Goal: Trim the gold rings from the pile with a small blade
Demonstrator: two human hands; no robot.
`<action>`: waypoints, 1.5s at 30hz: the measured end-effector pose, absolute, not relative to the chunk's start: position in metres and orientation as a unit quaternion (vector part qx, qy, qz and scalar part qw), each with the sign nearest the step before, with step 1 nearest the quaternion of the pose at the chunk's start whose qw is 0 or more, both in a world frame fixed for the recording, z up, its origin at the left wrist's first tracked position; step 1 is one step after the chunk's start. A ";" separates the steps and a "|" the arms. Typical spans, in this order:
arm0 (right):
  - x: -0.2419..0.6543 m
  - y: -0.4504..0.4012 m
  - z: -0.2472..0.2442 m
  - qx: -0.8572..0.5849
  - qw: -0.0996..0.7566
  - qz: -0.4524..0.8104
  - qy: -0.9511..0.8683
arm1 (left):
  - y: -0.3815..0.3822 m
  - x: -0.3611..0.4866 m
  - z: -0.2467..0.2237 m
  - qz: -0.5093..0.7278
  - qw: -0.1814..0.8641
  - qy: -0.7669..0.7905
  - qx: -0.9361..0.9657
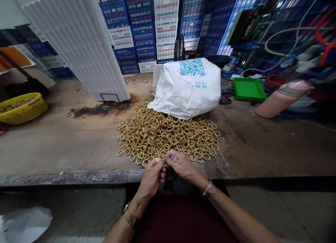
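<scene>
A heap of brass-coloured rings lies on the wooden table. At its front edge my two hands meet, close to the table's near side. My left hand is closed in a pinch, with a watch on its wrist. Between the fingertips of both hands a gold-coloured ring shows in part. My right hand is curled closed, and a small grey piece shows at its thumb and forefinger; its kind is unclear. A bracelet circles the right wrist. Behind the heap a white woven sack lies on its side, touching the rings.
A yellow basin of small pieces stands at the left. A white ribbed panel leans upright by a black wire stand. To the right are a green tray and a pink bottle. Stacked crates line the back.
</scene>
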State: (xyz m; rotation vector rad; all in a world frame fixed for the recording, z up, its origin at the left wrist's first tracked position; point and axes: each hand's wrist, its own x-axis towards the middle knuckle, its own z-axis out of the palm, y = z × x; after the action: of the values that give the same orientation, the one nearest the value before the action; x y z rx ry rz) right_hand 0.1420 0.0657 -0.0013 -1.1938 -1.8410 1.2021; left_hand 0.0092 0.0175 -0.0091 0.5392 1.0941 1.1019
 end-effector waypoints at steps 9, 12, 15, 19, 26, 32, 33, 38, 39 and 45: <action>0.143 0.063 -0.010 -0.450 0.297 0.627 -0.562 | 0.025 0.004 -0.015 0.437 0.834 0.336 -0.011; 0.143 0.063 -0.012 -0.456 0.304 0.603 -0.580 | 0.024 0.005 -0.013 0.428 0.830 0.357 -0.011; 0.143 0.063 -0.013 -0.456 0.310 0.572 -0.607 | 0.024 0.007 -0.010 0.429 0.816 0.387 0.000; 0.142 0.065 -0.012 -0.436 0.319 0.568 -0.621 | 0.025 0.009 -0.009 0.437 0.816 0.378 -0.006; 0.145 0.064 -0.016 -0.481 0.325 0.430 -0.692 | 0.027 0.010 -0.007 0.437 0.819 0.372 -0.015; 0.157 0.057 -0.023 -0.414 0.219 0.259 -0.845 | 0.025 0.012 -0.010 0.467 0.798 0.381 0.012; 0.158 0.056 -0.022 -0.409 0.199 0.248 -0.855 | 0.025 0.013 -0.011 0.472 0.792 0.387 0.014; 0.154 0.054 -0.016 -0.425 0.135 0.221 -0.868 | 0.024 0.014 -0.015 0.479 0.775 0.410 0.038; 0.154 0.054 -0.016 -0.426 0.132 0.219 -0.868 | 0.024 0.014 -0.016 0.480 0.773 0.413 0.046; 0.156 0.060 -0.023 -0.473 0.134 0.210 -0.845 | 0.014 0.017 -0.004 0.456 0.794 0.385 0.116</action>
State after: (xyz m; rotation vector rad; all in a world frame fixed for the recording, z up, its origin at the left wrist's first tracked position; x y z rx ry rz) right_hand 0.1564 0.0598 -0.0234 -1.3723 -2.4501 0.6080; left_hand 0.0174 0.0144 -0.0043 0.2502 0.8272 0.9809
